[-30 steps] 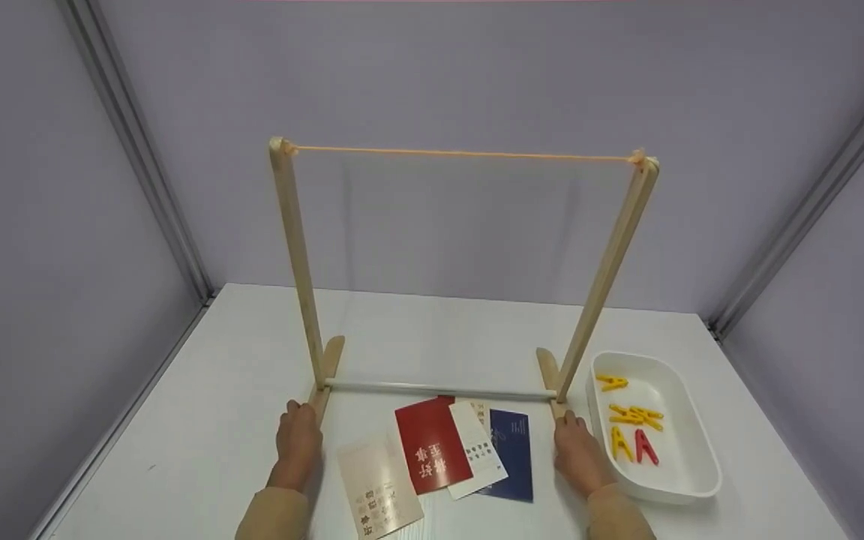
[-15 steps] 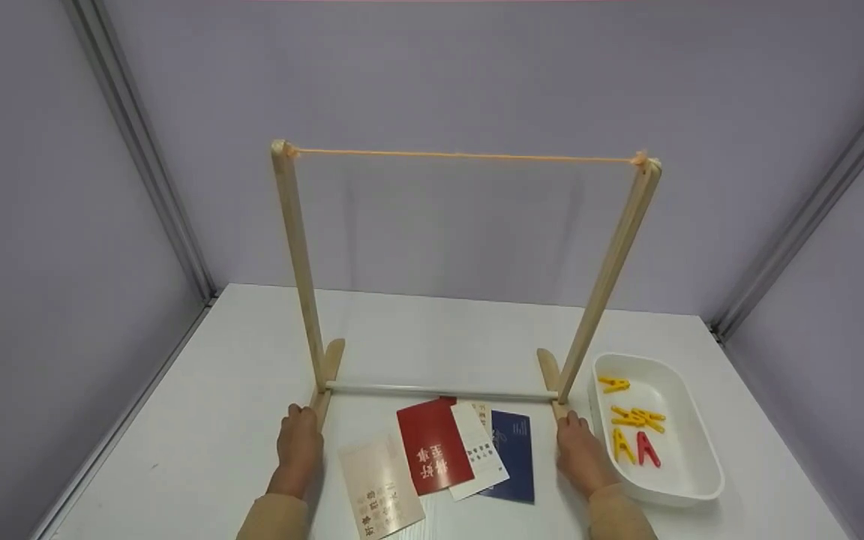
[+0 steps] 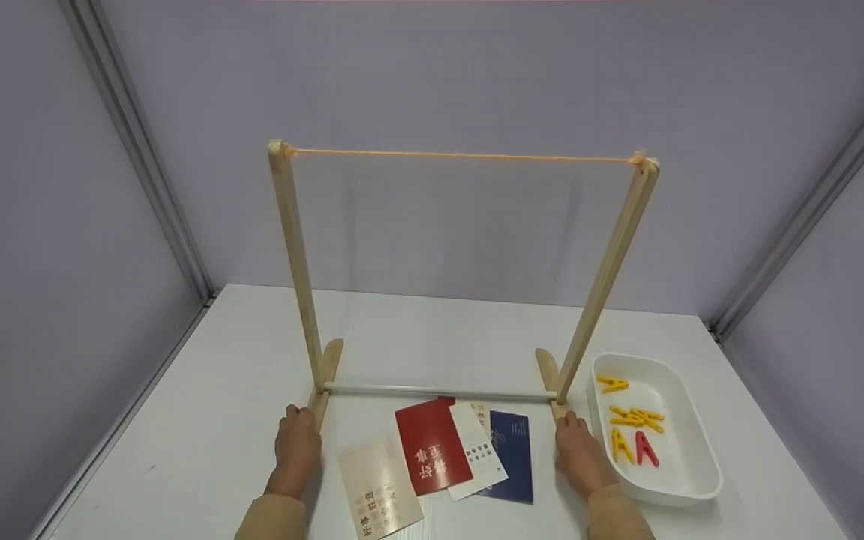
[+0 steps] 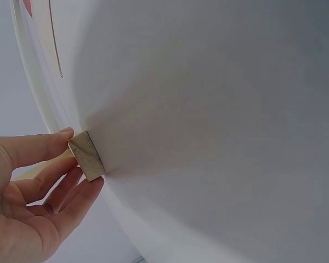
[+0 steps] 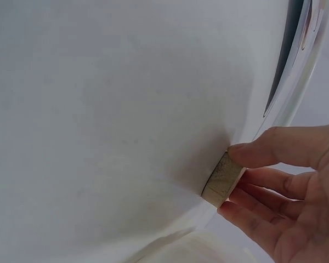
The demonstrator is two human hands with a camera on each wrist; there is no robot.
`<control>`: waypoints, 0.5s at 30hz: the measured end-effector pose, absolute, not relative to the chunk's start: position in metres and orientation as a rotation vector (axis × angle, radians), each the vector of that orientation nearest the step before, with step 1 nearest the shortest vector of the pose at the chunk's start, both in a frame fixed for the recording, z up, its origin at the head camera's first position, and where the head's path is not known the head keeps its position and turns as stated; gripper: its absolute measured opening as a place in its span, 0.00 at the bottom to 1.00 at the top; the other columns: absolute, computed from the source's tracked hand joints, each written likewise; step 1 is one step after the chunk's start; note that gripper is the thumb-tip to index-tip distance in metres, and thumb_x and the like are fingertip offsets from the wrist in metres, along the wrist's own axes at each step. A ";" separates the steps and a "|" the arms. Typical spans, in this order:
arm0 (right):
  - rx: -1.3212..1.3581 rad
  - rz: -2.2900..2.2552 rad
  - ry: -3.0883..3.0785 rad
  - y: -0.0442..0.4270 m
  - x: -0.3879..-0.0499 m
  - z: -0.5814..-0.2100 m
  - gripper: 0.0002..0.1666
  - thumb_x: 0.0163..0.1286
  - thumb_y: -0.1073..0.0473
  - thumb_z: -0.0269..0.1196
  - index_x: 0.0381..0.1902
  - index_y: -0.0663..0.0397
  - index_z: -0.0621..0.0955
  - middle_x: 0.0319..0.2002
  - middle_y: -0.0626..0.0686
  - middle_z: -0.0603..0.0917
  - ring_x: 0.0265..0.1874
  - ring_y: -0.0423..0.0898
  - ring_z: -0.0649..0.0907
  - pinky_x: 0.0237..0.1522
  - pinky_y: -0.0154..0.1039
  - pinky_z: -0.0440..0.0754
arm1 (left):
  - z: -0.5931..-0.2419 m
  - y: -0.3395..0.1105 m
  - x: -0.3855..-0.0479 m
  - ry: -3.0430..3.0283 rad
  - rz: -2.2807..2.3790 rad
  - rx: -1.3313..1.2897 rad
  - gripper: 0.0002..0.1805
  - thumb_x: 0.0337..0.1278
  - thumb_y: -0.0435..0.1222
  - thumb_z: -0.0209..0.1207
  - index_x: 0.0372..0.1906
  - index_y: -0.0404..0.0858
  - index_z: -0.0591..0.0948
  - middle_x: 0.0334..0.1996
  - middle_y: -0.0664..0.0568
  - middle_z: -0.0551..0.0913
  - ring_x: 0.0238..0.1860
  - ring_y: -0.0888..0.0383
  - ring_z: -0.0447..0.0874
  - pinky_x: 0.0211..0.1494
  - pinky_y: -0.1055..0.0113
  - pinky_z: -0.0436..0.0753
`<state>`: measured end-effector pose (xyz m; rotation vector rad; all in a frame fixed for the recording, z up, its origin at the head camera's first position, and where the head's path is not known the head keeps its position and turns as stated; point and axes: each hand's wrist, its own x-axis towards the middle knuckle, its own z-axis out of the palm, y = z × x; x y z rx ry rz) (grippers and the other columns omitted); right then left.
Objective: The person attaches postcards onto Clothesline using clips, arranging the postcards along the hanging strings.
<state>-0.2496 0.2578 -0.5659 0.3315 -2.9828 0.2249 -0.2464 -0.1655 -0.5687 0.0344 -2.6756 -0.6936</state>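
A wooden frame [image 3: 293, 247] stands upright on the table, an orange string [image 3: 462, 155] tied between its two post tops and a white rod [image 3: 439, 391] joining the posts low down. My left hand [image 3: 298, 450] grips the near end of its left foot; the left wrist view shows thumb and fingers pinching the wooden foot end [image 4: 88, 156]. On the other side my right hand [image 3: 580, 454] holds the right foot the same way, its thumb and fingers around the wooden end [image 5: 223, 179] in the right wrist view.
Between my hands lie a beige card [image 3: 379, 487], a red card [image 3: 432, 446], a white card [image 3: 477, 454] and a dark blue card [image 3: 511, 457], partly overlapping. A white tray [image 3: 691, 457] to the right holds several yellow clothespins [image 3: 621, 445] and a red clothespin [image 3: 646, 448]. Grey panels enclose the table.
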 end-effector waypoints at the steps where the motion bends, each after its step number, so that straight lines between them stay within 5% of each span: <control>1: 0.330 0.223 -2.978 0.257 -0.249 -0.566 0.22 0.46 0.76 0.66 0.42 0.74 0.72 0.37 0.63 0.71 0.37 0.57 0.74 0.41 0.51 0.76 | -0.568 -0.166 -0.247 -2.676 -0.692 0.032 0.03 0.42 0.16 0.54 0.27 0.19 0.73 0.25 0.38 0.68 0.24 0.42 0.71 0.25 0.52 0.73; 15: 0.321 0.214 -2.908 0.256 -0.247 -0.568 0.19 0.46 0.76 0.65 0.38 0.73 0.72 0.34 0.61 0.70 0.33 0.56 0.73 0.33 0.49 0.77 | -0.565 -0.163 -0.244 -2.752 -0.731 0.097 0.03 0.47 0.17 0.53 0.29 0.21 0.73 0.27 0.42 0.67 0.26 0.48 0.69 0.27 0.57 0.73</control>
